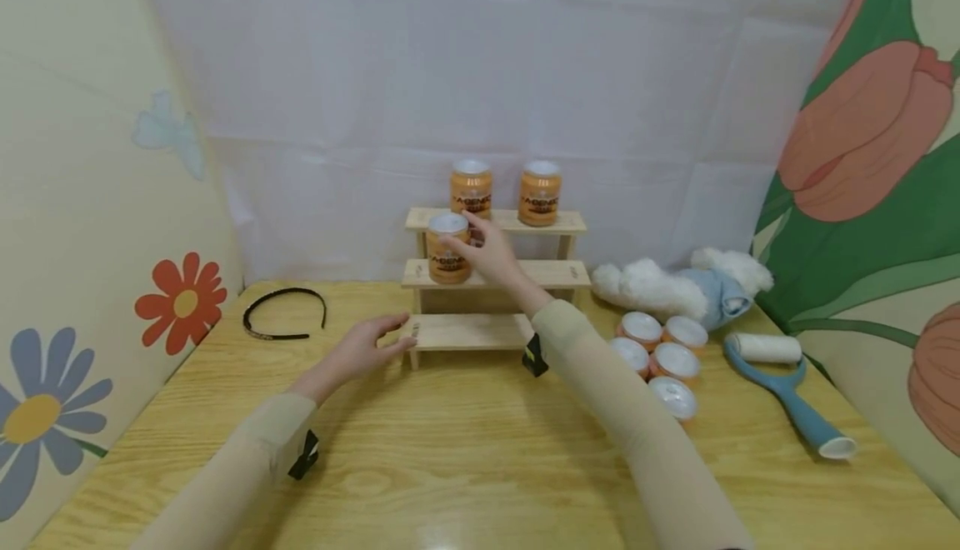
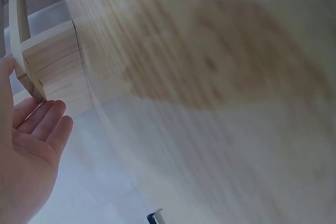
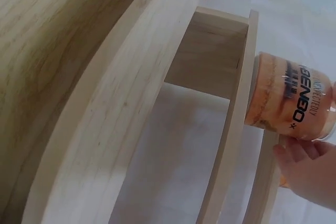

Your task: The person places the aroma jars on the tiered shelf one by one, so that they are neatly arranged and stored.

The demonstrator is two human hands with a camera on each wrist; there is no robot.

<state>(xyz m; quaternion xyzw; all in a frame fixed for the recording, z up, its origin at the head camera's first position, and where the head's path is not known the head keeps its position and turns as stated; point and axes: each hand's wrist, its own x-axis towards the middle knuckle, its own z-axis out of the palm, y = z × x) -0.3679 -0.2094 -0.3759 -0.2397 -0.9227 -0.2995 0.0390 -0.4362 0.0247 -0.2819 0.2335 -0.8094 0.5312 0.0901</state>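
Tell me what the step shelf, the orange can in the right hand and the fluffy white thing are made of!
Step shelf: pale wood, by its look, matte; grain lines show.
Orange can: metal or plastic, I can't tell; its printed side shines.
Fluffy white thing: probably plush, being tufty; its blue part looks like wrinkled cloth.

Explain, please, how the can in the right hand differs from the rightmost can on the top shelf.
The held can is at the middle shelf; the other can stands on the top shelf. The right hand grips the held can; no hand touches the other can. Both are orange with dark lettering.
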